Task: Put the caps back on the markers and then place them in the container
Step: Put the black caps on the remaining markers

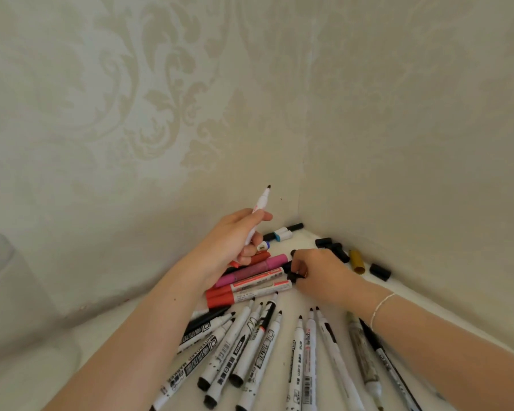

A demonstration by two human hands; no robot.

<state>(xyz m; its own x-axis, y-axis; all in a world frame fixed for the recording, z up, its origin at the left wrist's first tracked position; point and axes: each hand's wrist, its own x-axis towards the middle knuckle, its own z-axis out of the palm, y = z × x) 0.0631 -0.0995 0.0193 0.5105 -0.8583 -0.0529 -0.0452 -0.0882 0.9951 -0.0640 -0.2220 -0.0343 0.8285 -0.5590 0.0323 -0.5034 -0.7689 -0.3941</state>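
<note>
While left hand [235,235] grips uncapped white marker [260,207] tip-up, right hand [315,272] pinches small black plastic cap [293,276]; capping step; next: align cap onto tip, push.

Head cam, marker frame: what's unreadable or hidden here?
- Container: head view, left edge, blurred and cut off; its opening is unclear.
- Black cap: mostly hidden under the right hand.
- White marker: lower barrel hidden inside the left hand.
- Front markers: rear ends cut off by the bottom edge.
</note>
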